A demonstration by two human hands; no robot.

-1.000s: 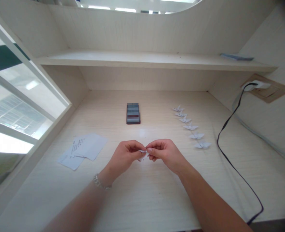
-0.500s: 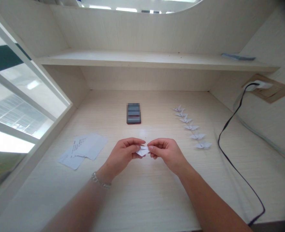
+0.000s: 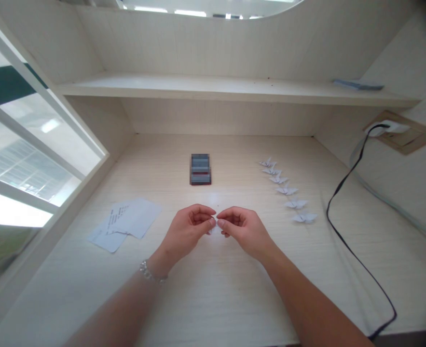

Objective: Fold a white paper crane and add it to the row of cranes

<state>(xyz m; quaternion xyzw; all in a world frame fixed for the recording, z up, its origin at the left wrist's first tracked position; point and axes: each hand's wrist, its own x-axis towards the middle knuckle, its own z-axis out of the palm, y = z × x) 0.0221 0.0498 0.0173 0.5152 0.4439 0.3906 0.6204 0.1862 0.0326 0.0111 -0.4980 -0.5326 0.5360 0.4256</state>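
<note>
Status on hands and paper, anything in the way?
Left hand pinching small folded paper, mostly hidden. Right hand alongside, grip unclear. Phone beyond, paper cranes off to the right, neither touching the hands.

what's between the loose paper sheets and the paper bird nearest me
The left hand and right hand, with a small white paper mostly hidden between them, as the head view shows.

Pale desk (image 3: 234, 303) beneath long shelf (image 3: 198, 91)
</note>
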